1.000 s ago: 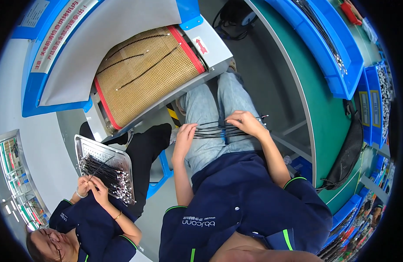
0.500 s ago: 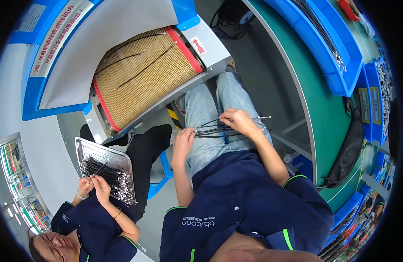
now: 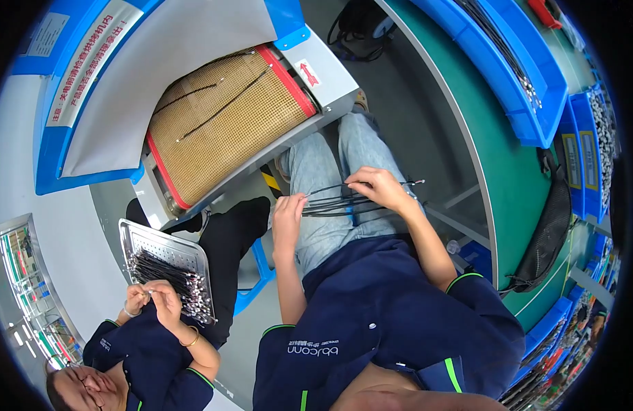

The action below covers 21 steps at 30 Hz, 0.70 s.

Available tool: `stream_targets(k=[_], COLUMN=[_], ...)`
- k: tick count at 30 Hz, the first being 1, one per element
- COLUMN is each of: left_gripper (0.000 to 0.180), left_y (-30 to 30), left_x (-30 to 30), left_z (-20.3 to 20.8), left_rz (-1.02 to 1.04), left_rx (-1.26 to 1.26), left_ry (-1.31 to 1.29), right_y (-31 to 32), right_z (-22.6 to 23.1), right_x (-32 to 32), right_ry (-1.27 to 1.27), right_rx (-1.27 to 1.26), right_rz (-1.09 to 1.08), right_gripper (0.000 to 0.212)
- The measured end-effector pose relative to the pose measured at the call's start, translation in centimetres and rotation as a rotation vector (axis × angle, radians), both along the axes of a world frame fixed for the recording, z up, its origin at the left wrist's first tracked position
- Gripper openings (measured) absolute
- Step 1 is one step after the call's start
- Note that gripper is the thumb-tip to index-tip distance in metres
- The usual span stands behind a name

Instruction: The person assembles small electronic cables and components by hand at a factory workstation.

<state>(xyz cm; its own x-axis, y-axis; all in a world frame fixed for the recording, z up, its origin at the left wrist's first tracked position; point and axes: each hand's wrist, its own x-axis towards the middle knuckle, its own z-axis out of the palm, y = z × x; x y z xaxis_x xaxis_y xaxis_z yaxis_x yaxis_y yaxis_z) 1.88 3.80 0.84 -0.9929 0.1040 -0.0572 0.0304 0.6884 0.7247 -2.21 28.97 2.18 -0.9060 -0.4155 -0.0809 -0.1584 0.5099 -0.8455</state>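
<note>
Pinches a bundle of black cables (image 3: 330, 206) near the left ends with the left hand (image 3: 287, 214), grip closed between thumb and fingers. Grasps a single upper cable (image 3: 326, 188) in the right hand (image 3: 379, 188), grip likewise closed, thumb against fingertips, slightly apart from the rest of the bundle. Has the bundle crosswise at the lap, over pale blue jeans (image 3: 316, 164); cannot tell from above about contact with the cloth. Shows a bright cable tip (image 3: 420, 182) just right of the right hand. Faces a tan mesh conveyor belt (image 3: 220, 154) edged in red, with three dark cables (image 3: 227, 105) lying slantwise on top. Has a co-worker (image 3: 148, 359) at the left, with fingers together beside a perforated metal tray (image 3: 141, 236) full of silver-tipped black cables (image 3: 169, 274). Has a green desk (image 3: 491, 157) at the right, with a long blue bin (image 3: 549, 113) of more cables and, nearer, a black mesh pouch (image 3: 541, 240).
</note>
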Motion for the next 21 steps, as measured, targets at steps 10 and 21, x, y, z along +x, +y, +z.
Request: stream_targets(k=[10, 21], left_gripper=[0.012, 0.011], left_y=[5.4, 8.7], left_x=[0.2, -0.1], left_z=[2.9, 4.6], left_rz=[-0.205, -0.187], left_rx=[0.138, 0.257], left_ry=[-0.065, -0.094], right_y=[1.5, 4.0], right_z=[1.8, 3.4], right_x=[0.6, 1.1], right_ry=[0.245, 0.397], right_rx=[-0.013, 0.011], right_rz=[0.169, 0.191], right_gripper=[0.013, 0.012])
